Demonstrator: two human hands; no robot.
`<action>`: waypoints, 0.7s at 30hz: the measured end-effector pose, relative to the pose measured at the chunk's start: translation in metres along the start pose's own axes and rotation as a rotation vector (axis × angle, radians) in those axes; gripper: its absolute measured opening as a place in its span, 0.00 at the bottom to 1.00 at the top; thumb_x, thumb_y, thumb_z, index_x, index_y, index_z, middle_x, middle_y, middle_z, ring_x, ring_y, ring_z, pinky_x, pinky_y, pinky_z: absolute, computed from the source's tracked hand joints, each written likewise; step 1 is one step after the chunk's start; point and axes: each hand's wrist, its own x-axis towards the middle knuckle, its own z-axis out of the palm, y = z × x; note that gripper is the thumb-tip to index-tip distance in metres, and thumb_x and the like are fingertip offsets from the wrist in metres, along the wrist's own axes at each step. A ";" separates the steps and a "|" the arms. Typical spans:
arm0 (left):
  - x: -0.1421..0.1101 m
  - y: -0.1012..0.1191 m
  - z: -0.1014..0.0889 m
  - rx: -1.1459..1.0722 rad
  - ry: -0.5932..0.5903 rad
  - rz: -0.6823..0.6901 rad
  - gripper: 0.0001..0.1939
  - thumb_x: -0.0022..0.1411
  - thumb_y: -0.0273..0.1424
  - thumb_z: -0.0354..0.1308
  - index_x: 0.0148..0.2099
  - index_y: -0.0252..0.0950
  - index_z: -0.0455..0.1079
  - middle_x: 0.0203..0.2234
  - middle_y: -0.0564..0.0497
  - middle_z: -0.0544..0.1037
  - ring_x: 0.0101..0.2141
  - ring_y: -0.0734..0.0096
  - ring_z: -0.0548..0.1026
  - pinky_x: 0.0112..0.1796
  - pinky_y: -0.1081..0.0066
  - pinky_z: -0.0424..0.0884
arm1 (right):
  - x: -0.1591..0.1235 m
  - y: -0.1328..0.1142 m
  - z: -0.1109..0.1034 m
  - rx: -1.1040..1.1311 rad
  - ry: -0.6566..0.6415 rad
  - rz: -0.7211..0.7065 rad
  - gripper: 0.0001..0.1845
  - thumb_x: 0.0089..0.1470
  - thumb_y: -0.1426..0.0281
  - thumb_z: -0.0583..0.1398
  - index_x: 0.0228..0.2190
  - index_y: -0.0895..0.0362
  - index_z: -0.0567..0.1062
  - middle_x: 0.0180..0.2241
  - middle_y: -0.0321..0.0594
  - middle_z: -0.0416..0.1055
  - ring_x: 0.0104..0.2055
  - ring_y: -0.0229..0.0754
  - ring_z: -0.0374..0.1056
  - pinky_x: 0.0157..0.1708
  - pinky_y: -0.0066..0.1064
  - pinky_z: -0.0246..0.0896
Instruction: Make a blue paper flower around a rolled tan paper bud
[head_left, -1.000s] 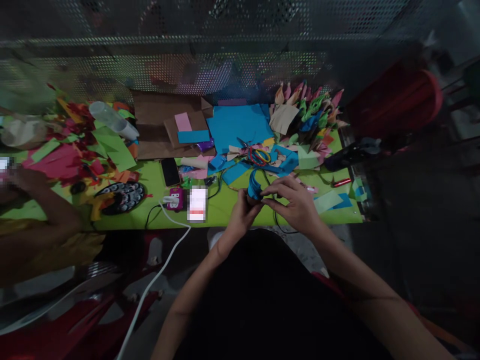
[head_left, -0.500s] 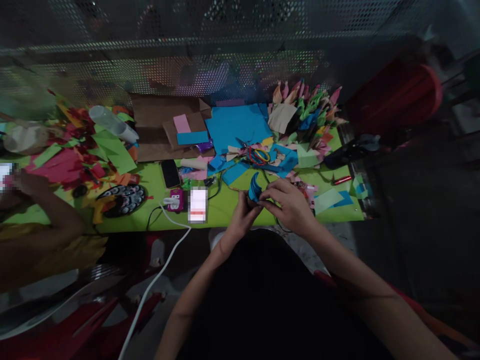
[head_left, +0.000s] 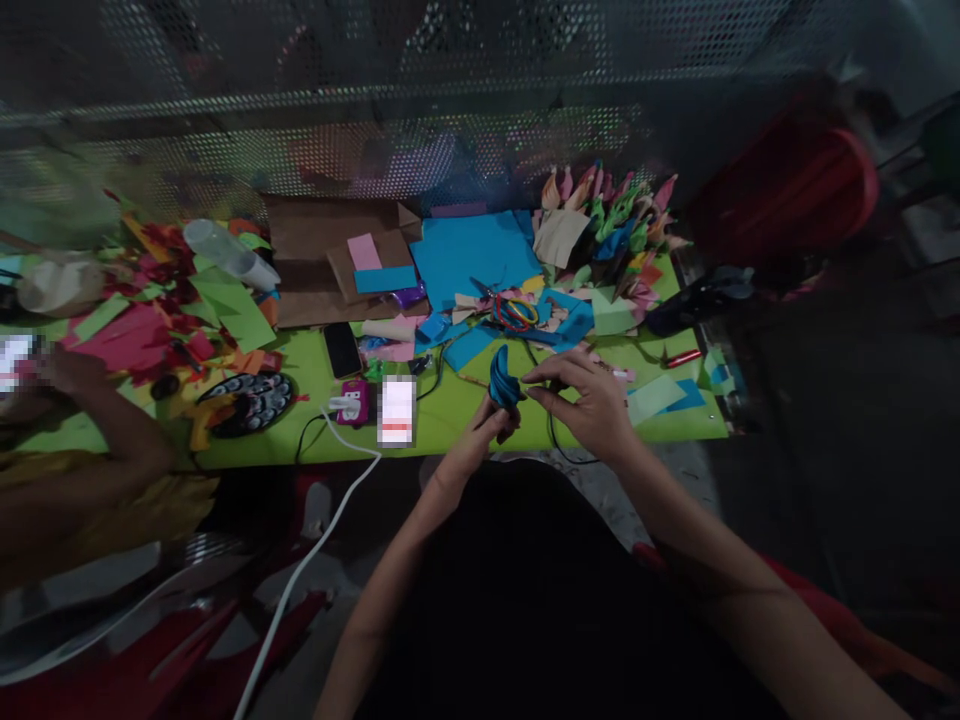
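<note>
A blue paper flower with twisted, layered petals stands upright in my left hand, whose fingers are closed round its base. Just to the flower's right is my right hand, its thumb and forefinger slightly apart and pointing at the petals. I see nothing between those fingertips. Behind the flower lie scissors with red and yellow handles, among blue and pale paper scraps.
Green paper covers the table. Blue sheets, brown cardboard, a black phone, a lit phone and finished paper flowers lie around. A white cable hangs over the edge. Another person's arm is at left.
My right fingertips have come off the flower's lower part and moved slightly apart. The flower has shifted a little left and turned, showing more of its layered petals.
</note>
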 end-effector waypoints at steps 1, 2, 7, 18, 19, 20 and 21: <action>-0.001 0.000 0.000 -0.012 -0.017 0.005 0.28 0.54 0.56 0.62 0.42 0.36 0.69 0.28 0.54 0.67 0.28 0.75 0.62 0.29 0.73 0.61 | 0.000 0.000 0.001 0.012 -0.009 0.000 0.05 0.60 0.67 0.62 0.36 0.51 0.80 0.35 0.40 0.75 0.39 0.42 0.71 0.33 0.32 0.69; -0.002 0.000 0.001 -0.020 -0.022 0.002 0.28 0.54 0.57 0.62 0.41 0.36 0.69 0.28 0.53 0.68 0.28 0.75 0.63 0.29 0.73 0.60 | 0.000 0.000 0.001 0.025 -0.016 -0.002 0.05 0.59 0.68 0.63 0.37 0.51 0.80 0.35 0.40 0.76 0.38 0.41 0.71 0.33 0.32 0.69; -0.003 -0.003 -0.003 -0.085 0.032 -0.088 0.32 0.50 0.59 0.62 0.42 0.36 0.71 0.28 0.52 0.72 0.28 0.74 0.67 0.30 0.73 0.63 | -0.001 -0.003 0.003 0.095 -0.034 0.016 0.04 0.58 0.68 0.64 0.37 0.52 0.79 0.35 0.39 0.75 0.38 0.41 0.71 0.33 0.32 0.68; -0.004 -0.003 -0.005 -0.089 0.116 -0.188 0.32 0.55 0.60 0.54 0.42 0.35 0.74 0.25 0.50 0.75 0.28 0.70 0.70 0.28 0.71 0.64 | 0.002 -0.003 0.005 0.071 -0.149 0.010 0.08 0.60 0.68 0.60 0.30 0.54 0.77 0.31 0.39 0.72 0.35 0.41 0.69 0.35 0.32 0.65; -0.004 -0.002 -0.004 -0.086 0.119 -0.182 0.32 0.55 0.60 0.54 0.41 0.35 0.74 0.26 0.50 0.75 0.28 0.70 0.70 0.28 0.71 0.64 | 0.002 -0.003 0.005 0.060 -0.144 0.017 0.08 0.61 0.69 0.60 0.30 0.54 0.77 0.31 0.39 0.72 0.35 0.41 0.69 0.35 0.32 0.65; -0.004 -0.001 -0.004 -0.085 0.120 -0.171 0.31 0.55 0.60 0.55 0.40 0.35 0.74 0.26 0.50 0.74 0.27 0.71 0.69 0.28 0.71 0.64 | 0.002 -0.003 0.005 0.050 -0.130 0.027 0.07 0.61 0.69 0.60 0.31 0.54 0.77 0.32 0.40 0.72 0.36 0.42 0.69 0.34 0.32 0.65; -0.003 0.000 -0.003 -0.083 0.116 -0.159 0.30 0.55 0.59 0.55 0.39 0.35 0.74 0.26 0.50 0.74 0.27 0.72 0.69 0.28 0.72 0.65 | 0.002 -0.004 0.004 0.041 -0.111 0.038 0.06 0.60 0.69 0.60 0.33 0.54 0.78 0.33 0.40 0.73 0.36 0.42 0.70 0.34 0.32 0.66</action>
